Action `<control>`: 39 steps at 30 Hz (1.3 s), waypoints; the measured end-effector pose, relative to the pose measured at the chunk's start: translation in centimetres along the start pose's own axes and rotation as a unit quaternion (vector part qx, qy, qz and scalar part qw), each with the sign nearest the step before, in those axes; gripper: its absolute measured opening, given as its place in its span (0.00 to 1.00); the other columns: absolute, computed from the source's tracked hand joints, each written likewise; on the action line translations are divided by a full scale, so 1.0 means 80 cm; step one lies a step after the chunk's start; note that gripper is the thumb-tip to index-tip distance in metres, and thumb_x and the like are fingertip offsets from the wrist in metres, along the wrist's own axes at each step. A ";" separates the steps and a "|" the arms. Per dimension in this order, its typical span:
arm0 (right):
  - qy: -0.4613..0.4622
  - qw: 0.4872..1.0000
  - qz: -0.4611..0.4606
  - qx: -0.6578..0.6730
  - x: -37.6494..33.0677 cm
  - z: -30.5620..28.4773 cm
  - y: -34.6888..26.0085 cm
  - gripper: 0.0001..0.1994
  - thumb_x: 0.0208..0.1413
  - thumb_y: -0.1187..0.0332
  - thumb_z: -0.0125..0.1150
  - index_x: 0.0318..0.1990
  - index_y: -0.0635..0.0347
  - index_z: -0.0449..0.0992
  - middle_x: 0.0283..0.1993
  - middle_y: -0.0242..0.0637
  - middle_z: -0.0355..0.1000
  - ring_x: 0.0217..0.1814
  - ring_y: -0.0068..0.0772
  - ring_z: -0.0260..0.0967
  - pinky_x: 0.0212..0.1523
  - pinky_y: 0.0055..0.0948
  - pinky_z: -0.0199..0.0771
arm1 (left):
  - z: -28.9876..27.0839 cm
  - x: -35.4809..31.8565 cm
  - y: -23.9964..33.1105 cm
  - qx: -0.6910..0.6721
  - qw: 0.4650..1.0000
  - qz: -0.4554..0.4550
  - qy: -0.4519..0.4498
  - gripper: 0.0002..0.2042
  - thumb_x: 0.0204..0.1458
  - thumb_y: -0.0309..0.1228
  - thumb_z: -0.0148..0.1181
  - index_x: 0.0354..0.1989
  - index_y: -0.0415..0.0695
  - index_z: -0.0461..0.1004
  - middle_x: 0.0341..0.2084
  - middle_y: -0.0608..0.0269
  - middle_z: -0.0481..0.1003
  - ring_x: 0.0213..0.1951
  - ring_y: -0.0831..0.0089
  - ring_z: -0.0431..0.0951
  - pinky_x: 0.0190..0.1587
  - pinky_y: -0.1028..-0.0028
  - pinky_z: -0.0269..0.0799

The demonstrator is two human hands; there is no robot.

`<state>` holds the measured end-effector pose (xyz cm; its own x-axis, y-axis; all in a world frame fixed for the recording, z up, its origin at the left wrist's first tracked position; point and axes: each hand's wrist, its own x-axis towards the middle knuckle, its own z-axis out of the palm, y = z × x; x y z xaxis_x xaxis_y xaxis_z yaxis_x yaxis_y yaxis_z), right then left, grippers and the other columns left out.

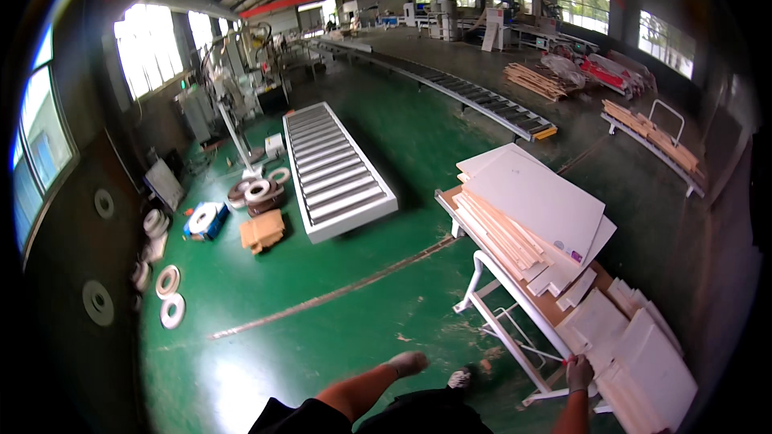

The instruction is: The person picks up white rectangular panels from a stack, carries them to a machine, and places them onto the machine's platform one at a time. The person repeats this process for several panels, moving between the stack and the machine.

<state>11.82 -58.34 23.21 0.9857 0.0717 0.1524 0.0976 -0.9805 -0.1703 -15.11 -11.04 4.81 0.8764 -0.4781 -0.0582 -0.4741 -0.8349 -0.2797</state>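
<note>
My right hand [579,374], in a greyish glove, is closed at the lower end of the white tubular rail [521,304] of a cart, beside a small red spot. White and pale boards [535,193] are stacked on the cart's brown deck, and more white panels [648,360] lie at its near end, just right of that hand. My left hand [408,364], also gloved, hangs over the green floor away from the cart, touching nothing I can see. Its fingers are too small and blurred to make out. One of my shoes [459,378] shows between the hands.
A white-framed roller conveyor [336,167] stands ahead on the green floor [322,354]. Left of it lie edging rolls [259,190], flattened cardboard [262,231] and a blue box [206,221]. A long roller line [466,90] runs behind, with timber stacks [535,80] to its right.
</note>
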 end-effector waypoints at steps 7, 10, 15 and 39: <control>0.075 0.996 0.017 0.045 -0.059 -0.057 -0.023 0.14 0.53 0.56 0.64 0.29 0.58 0.74 0.35 0.52 0.76 0.41 0.60 0.73 0.46 0.58 0.69 | -0.045 -0.248 0.083 -0.533 0.739 -0.268 -0.314 0.22 0.60 0.52 0.53 0.46 0.44 0.77 0.33 0.48 0.79 0.40 0.54 0.80 0.46 0.56 0.74; 0.090 0.995 0.032 0.014 -0.073 -0.066 -0.034 0.14 0.53 0.56 0.65 0.30 0.58 0.74 0.35 0.52 0.76 0.41 0.60 0.73 0.47 0.57 0.70 | -0.076 -0.331 0.091 -0.536 0.697 -0.325 -0.348 0.25 0.59 0.55 0.53 0.52 0.46 0.72 0.42 0.49 0.74 0.48 0.54 0.73 0.53 0.56 0.66; 0.041 0.996 0.082 -0.017 -0.078 -0.087 -0.047 0.17 0.52 0.51 0.66 0.33 0.57 0.76 0.40 0.51 0.78 0.46 0.57 0.75 0.50 0.53 0.71 | -0.074 -0.345 0.092 -0.575 0.632 -0.395 -0.339 0.32 0.57 0.59 0.53 0.62 0.51 0.64 0.56 0.50 0.67 0.60 0.54 0.62 0.64 0.56 0.53; -0.134 0.983 0.067 -0.109 -0.065 -0.146 -0.005 0.28 0.56 0.41 0.60 0.41 0.63 0.75 0.43 0.56 0.76 0.48 0.61 0.74 0.50 0.55 0.73 | -0.002 -0.409 -0.026 -0.447 0.814 -0.300 -0.218 0.14 0.63 0.38 0.47 0.36 0.42 0.77 0.36 0.41 0.80 0.41 0.40 0.78 0.42 0.42 0.72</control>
<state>5.02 -60.47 33.88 0.9912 -0.0446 -0.1243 -0.0392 -0.9982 0.0459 -42.82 6.30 7.46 0.8269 0.0689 -0.5581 0.3497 -0.8402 0.4145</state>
